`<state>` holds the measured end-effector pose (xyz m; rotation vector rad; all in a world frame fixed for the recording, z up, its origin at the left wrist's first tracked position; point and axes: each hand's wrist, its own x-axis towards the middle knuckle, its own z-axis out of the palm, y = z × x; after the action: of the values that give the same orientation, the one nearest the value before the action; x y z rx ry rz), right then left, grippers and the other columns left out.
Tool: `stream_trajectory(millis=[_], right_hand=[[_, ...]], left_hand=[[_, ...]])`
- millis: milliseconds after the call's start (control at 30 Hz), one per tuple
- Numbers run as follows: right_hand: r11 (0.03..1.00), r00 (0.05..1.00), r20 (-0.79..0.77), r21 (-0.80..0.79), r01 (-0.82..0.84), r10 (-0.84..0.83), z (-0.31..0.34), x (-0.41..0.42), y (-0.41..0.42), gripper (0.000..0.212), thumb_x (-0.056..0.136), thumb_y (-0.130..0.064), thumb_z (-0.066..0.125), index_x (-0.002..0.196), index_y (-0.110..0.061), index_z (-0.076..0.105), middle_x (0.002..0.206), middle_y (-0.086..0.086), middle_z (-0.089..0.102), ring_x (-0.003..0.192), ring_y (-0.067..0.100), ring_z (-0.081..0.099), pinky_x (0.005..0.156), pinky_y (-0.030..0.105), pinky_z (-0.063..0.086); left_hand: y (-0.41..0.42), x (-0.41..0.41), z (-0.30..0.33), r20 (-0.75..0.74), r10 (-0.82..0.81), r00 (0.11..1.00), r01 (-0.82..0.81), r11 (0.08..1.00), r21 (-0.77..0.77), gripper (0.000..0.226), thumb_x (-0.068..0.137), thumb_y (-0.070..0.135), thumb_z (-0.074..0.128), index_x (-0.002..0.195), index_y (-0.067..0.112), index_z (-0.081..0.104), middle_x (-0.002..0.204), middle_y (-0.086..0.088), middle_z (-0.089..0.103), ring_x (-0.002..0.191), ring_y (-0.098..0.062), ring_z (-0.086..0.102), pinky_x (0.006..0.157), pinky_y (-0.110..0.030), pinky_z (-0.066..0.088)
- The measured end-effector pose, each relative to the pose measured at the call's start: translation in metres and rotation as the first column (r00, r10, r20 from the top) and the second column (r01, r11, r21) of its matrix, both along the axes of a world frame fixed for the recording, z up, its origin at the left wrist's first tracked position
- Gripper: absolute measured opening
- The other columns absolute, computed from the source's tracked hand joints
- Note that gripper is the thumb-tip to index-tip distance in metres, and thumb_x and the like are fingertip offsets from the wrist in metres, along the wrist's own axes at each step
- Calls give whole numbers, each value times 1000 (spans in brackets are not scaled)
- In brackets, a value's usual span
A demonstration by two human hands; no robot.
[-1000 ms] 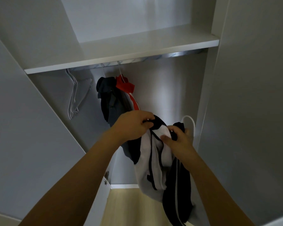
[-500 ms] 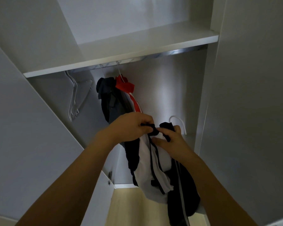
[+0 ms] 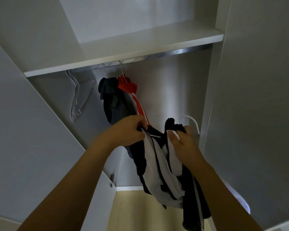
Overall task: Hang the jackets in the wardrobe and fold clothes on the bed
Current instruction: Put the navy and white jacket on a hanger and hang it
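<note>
Jacket (image 3: 158, 165) in black and white hangs bunched at the middle of the view, in front of the open wardrobe (image 3: 173, 90), held up at its collar by both hands. Open room lies to 3 o'clock of the clothes already hung: the rail (image 3: 178, 52) under the shelf (image 3: 123, 62) runs bare toward the right side panel, and the lit back wall shows behind it. At 10 o'clock, empty wire hangers (image 3: 78, 97) hang close to the left panel, and just right of them sit a dark garment (image 3: 109, 100) and a red one (image 3: 128, 85), touching each other. The wardrobe door (image 3: 32, 130) stands open along the left edge.

The left hand (image 3: 127, 130) grips the collar's left side, fingers curled tight round the cloth. The right hand (image 3: 184, 142) pinches the other side, thumb pressed on the white lining. A white hanger (image 3: 194, 122) curves out past the right hand at 2 o'clock (how it sits inside the jacket is hidden). Pale wooden floor (image 3: 132, 210) shows at 6 o'clock.
</note>
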<state>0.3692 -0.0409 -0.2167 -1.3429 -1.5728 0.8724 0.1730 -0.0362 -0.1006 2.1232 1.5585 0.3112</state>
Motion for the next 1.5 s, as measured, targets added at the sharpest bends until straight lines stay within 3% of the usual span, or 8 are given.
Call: stream_trajectory(millis=[200,333,433,600,700,833,1267,1500], right_hand=[[997,973,-228,-61,-44,29,4,7,-1,28,100,-16,49,124,-23,62,113,-5,43,93,-11,53,83,2,39],[991,970,-243,-133,-25,-8,7,13,-3,17,97,-32,53,105,-20,62,119,2,42,92,-4,51,74,12,41],[978,936,-350,-206,-36,-39,10,12,-7,14,96,-38,53,97,-27,63,123,0,42,96,3,54,82,23,44],[927,884,-449,-372,-51,-132,10,12,-11,38,90,-57,51,115,-30,61,129,-2,52,104,11,57,86,30,46],[954,884,-460,-294,-65,-81,10,10,-15,27,94,-40,56,92,-18,72,126,9,53,104,19,61,93,38,49],[957,883,-469,-256,-139,3,12,8,-18,18,93,-21,60,96,-8,73,131,20,49,113,32,57,107,48,40],[964,884,-466,-215,-159,42,20,4,-33,34,92,-15,58,68,-34,73,110,-10,45,84,-8,59,73,9,46],[965,887,-453,-183,-187,86,18,4,-32,32,91,-16,59,71,-36,75,83,-37,51,81,-11,61,68,2,44]], left_hand=[[-2,-1,-13,399,38,916,-74,995,74,31,80,5,74,88,34,68,85,14,70,81,-1,66,75,-16,52],[-4,7,-23,841,245,483,-113,970,-217,18,76,5,73,80,22,75,83,2,71,83,-14,67,75,-22,53],[-4,16,-32,877,400,266,-168,915,-366,18,84,-2,66,95,12,65,84,-2,69,78,-16,67,67,-24,55],[-4,22,-38,780,439,446,-321,892,-318,12,90,5,64,100,10,61,88,-7,68,84,-22,65,81,-35,54],[-8,24,-40,752,346,561,-256,936,-240,10,91,6,63,96,14,67,82,-4,72,78,-16,68,77,-29,54],[-11,27,-44,712,301,635,-195,954,-229,15,90,4,64,96,16,70,82,1,74,78,-11,70,75,-24,55],[-22,28,-52,736,243,632,-146,970,-194,19,87,-1,65,81,17,67,79,0,73,75,-12,69,70,-22,52],[-29,27,-51,748,205,631,-101,978,-182,19,88,-1,64,83,16,70,82,-1,74,80,-13,69,75,-23,53]])
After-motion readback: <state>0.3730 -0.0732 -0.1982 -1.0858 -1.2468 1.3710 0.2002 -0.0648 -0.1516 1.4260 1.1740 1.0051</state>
